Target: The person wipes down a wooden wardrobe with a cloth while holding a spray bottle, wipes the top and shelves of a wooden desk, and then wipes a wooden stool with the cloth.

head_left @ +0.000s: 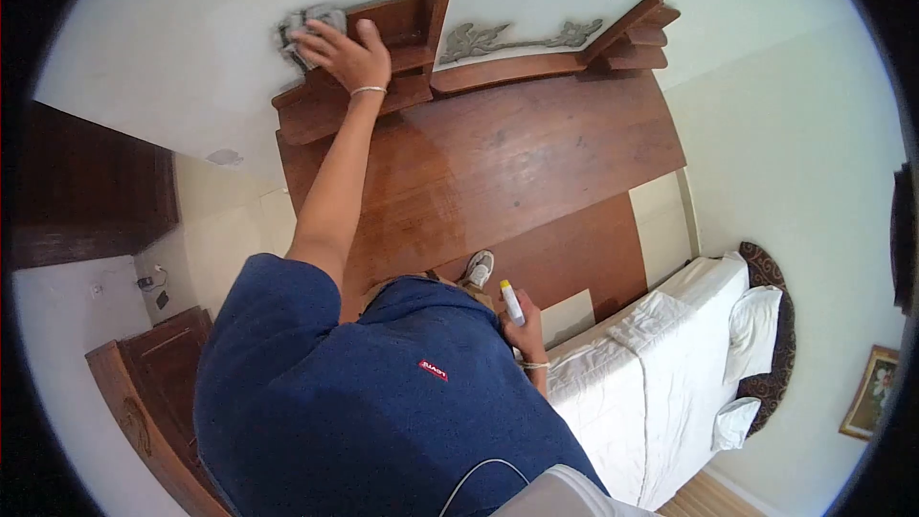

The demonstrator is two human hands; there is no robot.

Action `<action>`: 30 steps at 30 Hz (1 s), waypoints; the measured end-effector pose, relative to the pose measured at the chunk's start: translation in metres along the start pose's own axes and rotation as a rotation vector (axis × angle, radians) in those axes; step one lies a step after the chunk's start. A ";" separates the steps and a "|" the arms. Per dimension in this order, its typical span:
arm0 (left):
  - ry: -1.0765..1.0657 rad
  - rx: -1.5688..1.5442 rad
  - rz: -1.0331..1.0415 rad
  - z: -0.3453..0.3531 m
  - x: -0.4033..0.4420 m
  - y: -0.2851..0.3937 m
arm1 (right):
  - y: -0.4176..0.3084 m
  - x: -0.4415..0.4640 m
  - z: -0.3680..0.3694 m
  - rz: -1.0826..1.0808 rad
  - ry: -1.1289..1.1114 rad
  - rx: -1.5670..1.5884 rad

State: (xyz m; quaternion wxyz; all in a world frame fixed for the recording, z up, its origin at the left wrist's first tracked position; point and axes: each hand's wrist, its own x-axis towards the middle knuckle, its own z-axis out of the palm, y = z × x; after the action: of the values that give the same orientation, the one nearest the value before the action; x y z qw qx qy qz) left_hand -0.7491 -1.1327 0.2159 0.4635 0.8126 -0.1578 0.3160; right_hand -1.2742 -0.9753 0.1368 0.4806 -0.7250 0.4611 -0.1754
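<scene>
My left hand [347, 57] reaches up to the left end of a dark wooden dresser. Its fingers lie spread over a bunched grey cloth [330, 15], pressing it against the small side shelf [388, 21] and the pale surface beside it. Part of the cloth is hidden under the fingers. Low beside my body, my right hand [525, 333] is wrapped around a white bottle [514, 306] with a yellow cap. The brown dresser top [479, 163] spreads out between the two hands. Behind it stands a mirror [526, 0] with grey leaf ornaments along its lower edge.
Stepped wooden shelves [643, 43] rise at the dresser's right end. To my right is a bed [632, 373] with white sheets, pillows [753, 330] and a dark patterned headboard. A framed picture [869, 391] hangs beyond it. Dark wooden furniture [153, 373] stands at the lower left.
</scene>
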 end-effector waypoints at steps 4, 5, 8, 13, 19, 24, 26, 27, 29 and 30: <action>-0.404 -0.125 0.458 0.008 -0.027 -0.006 | 0.006 -0.005 -0.001 0.019 0.035 0.006; -0.467 -0.147 0.526 0.008 -0.027 -0.007 | 0.003 -0.006 -0.003 0.013 0.045 -0.014; -0.588 0.035 0.726 0.008 -0.009 -0.011 | 0.000 -0.008 -0.007 0.037 0.044 0.000; -0.586 0.409 1.144 0.015 0.039 -0.014 | 0.015 -0.005 -0.004 0.024 0.028 0.025; -0.460 0.518 1.351 0.006 0.075 -0.057 | 0.013 -0.002 -0.003 0.025 0.039 0.063; -0.735 0.506 1.559 0.015 0.071 -0.038 | 0.026 -0.002 0.000 0.054 0.068 0.013; -0.878 0.488 1.604 0.014 0.078 -0.034 | 0.020 -0.001 0.002 0.031 0.041 0.019; -0.876 0.519 1.614 0.009 0.081 -0.030 | 0.020 0.000 0.000 0.030 0.019 0.015; -0.825 0.545 1.651 0.006 0.087 -0.038 | 0.021 0.000 -0.004 0.043 -0.007 0.008; -0.794 0.544 1.618 -0.001 0.092 -0.048 | 0.023 0.001 -0.005 0.055 -0.015 0.004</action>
State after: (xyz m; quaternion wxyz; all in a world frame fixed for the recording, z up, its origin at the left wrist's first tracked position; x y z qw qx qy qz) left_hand -0.6542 -1.1036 0.2460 -0.1901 0.5848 -0.7417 0.2679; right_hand -1.2892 -0.9814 0.1192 0.4903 -0.7122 0.4770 -0.1577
